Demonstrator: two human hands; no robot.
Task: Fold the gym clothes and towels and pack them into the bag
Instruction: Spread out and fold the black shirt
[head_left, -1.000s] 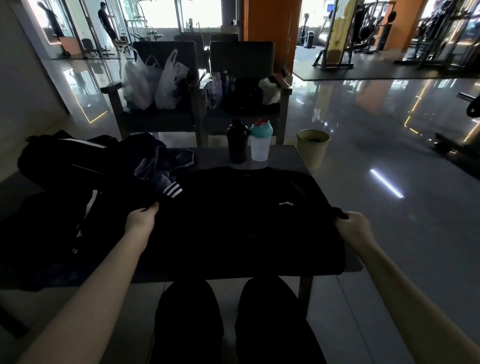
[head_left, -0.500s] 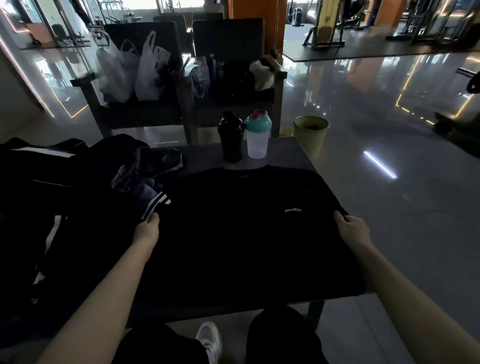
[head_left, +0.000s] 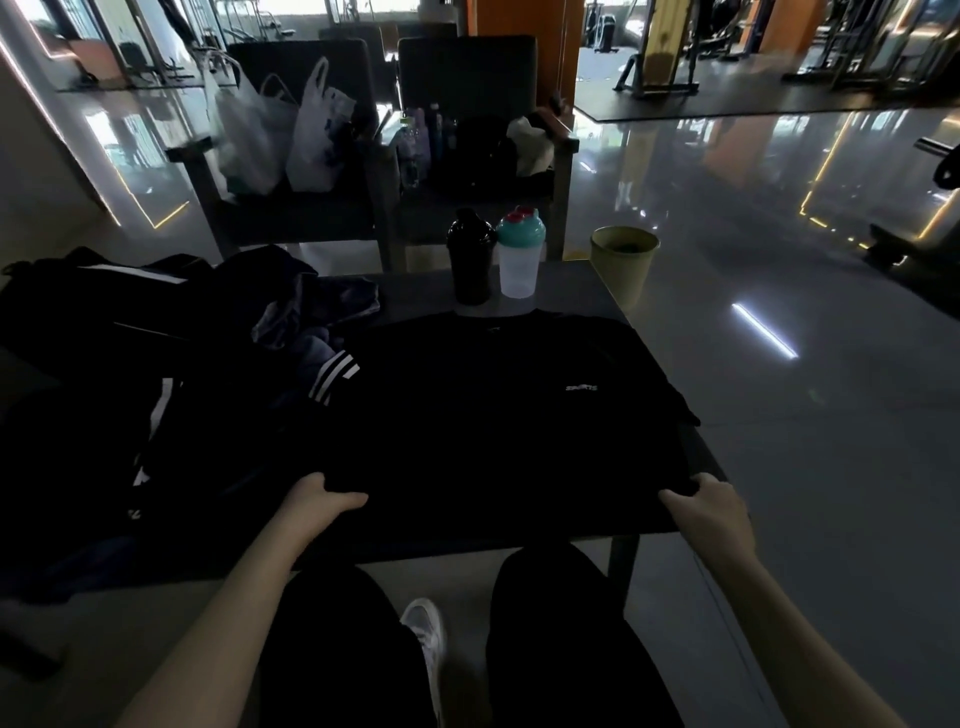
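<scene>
Left hand and right hand pinch near hem corners; black shirt extends lengthwise beyond the fingers.

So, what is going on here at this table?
A person is folding gym clothes. A black shirt lies spread flat on the table, not yet folded. The left hand and the right hand each grip a near corner of its hem. A heap of dark clothes lies to the left; a black bottle and a clear shaker stand behind the shirt.
</scene>
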